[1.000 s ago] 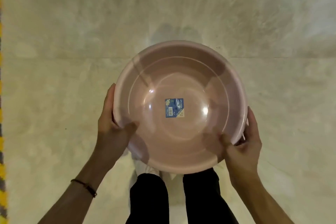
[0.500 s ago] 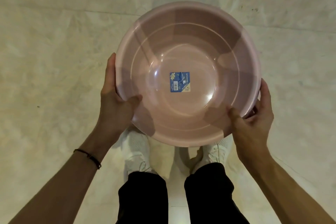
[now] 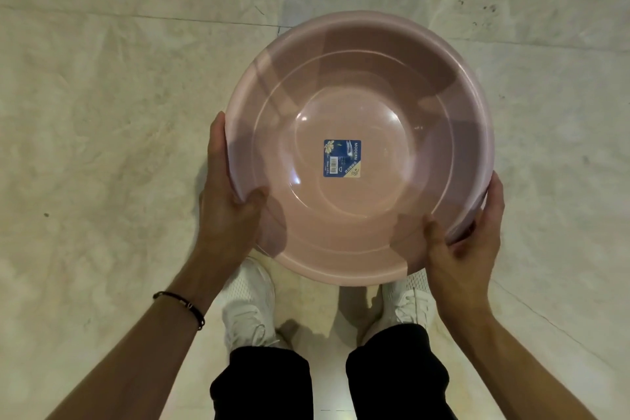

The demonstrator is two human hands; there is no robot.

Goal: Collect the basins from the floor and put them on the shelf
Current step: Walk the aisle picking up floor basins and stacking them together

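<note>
Right now I am clasping the pink basin [image 3: 358, 147] at frame centre, above the floor [image 3: 102, 112], left hand [image 3: 228, 211] and right hand [image 3: 463, 245] gripping opposite rims; keeping it level seems wise.

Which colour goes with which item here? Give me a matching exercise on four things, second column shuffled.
Things:
1. basin
2. label inside the basin
3. shoes
4. wristband on the left wrist

Colours:
A. white
B. black
C. pink
D. blue

Pairs: 1-C, 2-D, 3-A, 4-B

The left hand and the right hand grip the basin's rim on opposite sides, thumbs inside.
</note>
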